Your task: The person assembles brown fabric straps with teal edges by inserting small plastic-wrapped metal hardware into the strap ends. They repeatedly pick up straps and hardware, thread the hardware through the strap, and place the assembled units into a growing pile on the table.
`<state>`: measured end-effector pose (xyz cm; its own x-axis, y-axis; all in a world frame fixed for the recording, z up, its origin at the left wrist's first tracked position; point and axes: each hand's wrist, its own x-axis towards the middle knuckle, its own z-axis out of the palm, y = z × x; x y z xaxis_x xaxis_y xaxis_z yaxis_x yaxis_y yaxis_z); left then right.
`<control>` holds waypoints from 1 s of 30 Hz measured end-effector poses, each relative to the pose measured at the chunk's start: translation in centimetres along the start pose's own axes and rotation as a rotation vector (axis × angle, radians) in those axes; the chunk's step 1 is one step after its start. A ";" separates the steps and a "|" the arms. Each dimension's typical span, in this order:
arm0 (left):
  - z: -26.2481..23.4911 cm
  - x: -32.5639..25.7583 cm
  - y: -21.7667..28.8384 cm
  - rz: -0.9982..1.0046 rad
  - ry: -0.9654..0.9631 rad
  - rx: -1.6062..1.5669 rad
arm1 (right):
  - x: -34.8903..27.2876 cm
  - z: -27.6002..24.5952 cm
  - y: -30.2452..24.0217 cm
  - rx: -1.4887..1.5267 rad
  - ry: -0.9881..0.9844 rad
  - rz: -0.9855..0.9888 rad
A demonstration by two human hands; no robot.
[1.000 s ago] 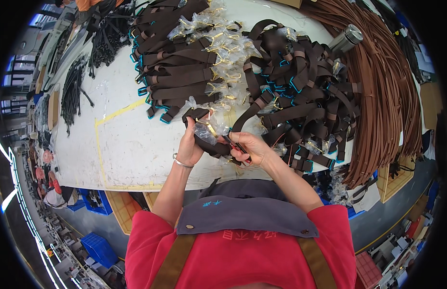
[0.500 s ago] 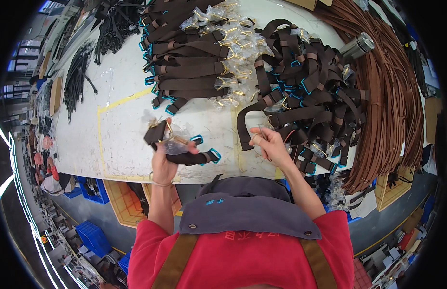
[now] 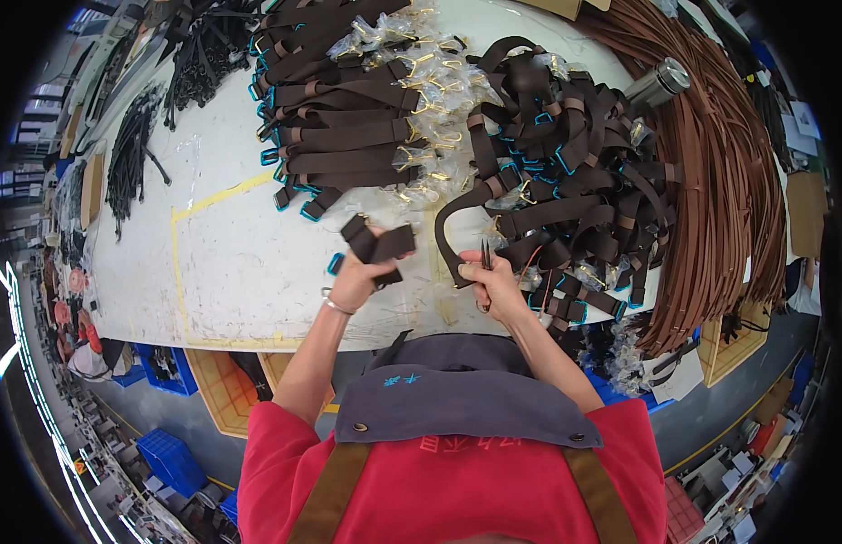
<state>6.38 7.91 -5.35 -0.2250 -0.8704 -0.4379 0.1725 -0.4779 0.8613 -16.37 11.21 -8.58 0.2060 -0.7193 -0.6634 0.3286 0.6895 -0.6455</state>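
Note:
My left hand (image 3: pixel 355 279) grips a folded dark brown strap (image 3: pixel 379 245) with a blue-edged end, held above the white table (image 3: pixel 230 263). Over at my right hand (image 3: pixel 491 283), the fingers are closed on small scissors (image 3: pixel 483 258) and pinch the end of another brown strap (image 3: pixel 452 231) that loops up into a loose heap. Both hands are near the table's front edge. A neat stack of finished brown straps with gold clips in clear bags (image 3: pixel 348 118) lies beyond my left hand. Beyond my right hand is a tangled heap of brown straps (image 3: pixel 575 172).
A thick bundle of long tan-brown cords (image 3: pixel 720 163) curves along the right side of the table. A metal flask (image 3: pixel 658 86) stands behind the heap. Black straps (image 3: pixel 131 154) lie at the far left. Blue crates (image 3: pixel 171 458) sit on the floor below.
My left hand carried the folded strap out to the left, then back toward the middle and slightly up. My right hand let go of that strap and now pinches a new one from the heap.

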 end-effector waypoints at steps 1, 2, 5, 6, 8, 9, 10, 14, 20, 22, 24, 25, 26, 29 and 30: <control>0.6 0.7 -0.6 -0.031 -0.101 0.278 | -0.6 -0.3 -0.7 0.140 -0.051 0.098; 1.8 1.1 -1.5 0.003 -0.203 0.330 | -1.0 -0.4 -0.7 0.183 -0.099 0.163; 3.9 2.8 -1.9 0.555 -0.475 0.793 | -2.1 -1.2 -1.1 0.380 -0.241 0.345; 4.8 3.0 -1.6 0.750 -0.491 0.877 | -2.6 -0.8 -1.2 0.385 -0.221 0.361; 5.2 3.1 -2.4 0.782 -0.527 1.066 | -2.5 -1.4 -0.8 0.490 -0.208 0.407; 5.4 2.8 -2.1 0.790 -0.541 1.166 | -2.2 -1.4 -0.6 0.553 -0.189 0.434; 5.5 2.4 -1.7 0.596 -0.542 1.240 | -2.4 -1.5 -0.6 0.557 -0.234 0.403; 3.7 0.0 1.5 0.650 -0.430 1.163 | -4.3 -1.5 -1.9 0.467 -0.447 0.300; -4.5 -6.1 5.7 0.065 -0.143 1.434 | -4.9 0.0 -2.9 0.057 -0.470 0.215; -6.4 -8.4 8.4 0.272 0.019 1.337 | -4.9 -0.6 -2.7 -0.063 -0.364 0.175; -8.3 -9.3 9.0 0.282 0.199 1.100 | -4.8 -1.5 -2.6 -0.155 -0.361 0.154; -8.5 -9.1 9.4 0.327 0.213 1.042 | -4.9 -1.8 -2.6 -0.194 -0.348 0.141; -8.2 -8.2 9.3 0.266 0.239 0.994 | -5.0 -2.0 -2.6 -0.229 -0.331 0.127; -4.0 -3.6 5.9 0.432 0.228 1.097 | -5.6 -1.0 -4.6 -0.399 -0.328 0.097; -3.9 -1.0 2.7 0.188 0.216 1.342 | -5.7 -0.5 -5.2 -0.465 -0.334 0.085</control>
<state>10.82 7.01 -3.64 -0.1278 -0.9687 -0.2129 -0.8961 0.0208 0.4433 -19.71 11.77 -1.58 0.5188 -0.5953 -0.6135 -0.1256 0.6568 -0.7435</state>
